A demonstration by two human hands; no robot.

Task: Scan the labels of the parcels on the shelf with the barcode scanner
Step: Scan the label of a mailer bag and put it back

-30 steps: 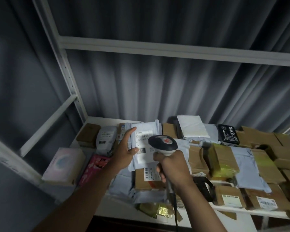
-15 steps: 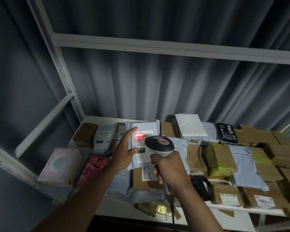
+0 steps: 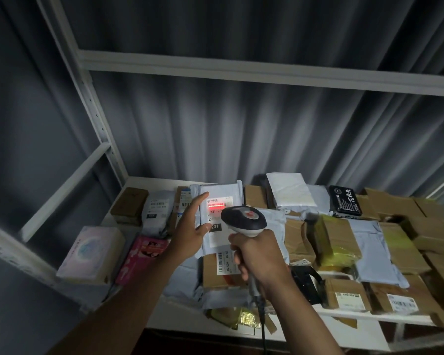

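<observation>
A grey poly-mailer parcel (image 3: 228,193) lies propped on the pile at the shelf's middle left, its white label facing me. A red scan line glows across the label's barcode (image 3: 215,207). My left hand (image 3: 190,228) rests on the parcel's left edge with straight fingers, thumb on the label. My right hand (image 3: 256,254) grips the handle of the dark-and-white barcode scanner (image 3: 244,220), whose head points at that label from just to its right. The scanner's cable hangs down below my wrist.
The white shelf (image 3: 149,181) carries many parcels: brown cartons (image 3: 395,208) at right, grey mailers (image 3: 372,249), a black pack (image 3: 345,203), a pink box (image 3: 144,257), a pale box (image 3: 92,252) and a brown box (image 3: 130,204) at left. A crossbar (image 3: 241,70) spans overhead.
The red scan light came on over the label's barcode and has spread into a wider line. Both hands keep their places at the parcel.
</observation>
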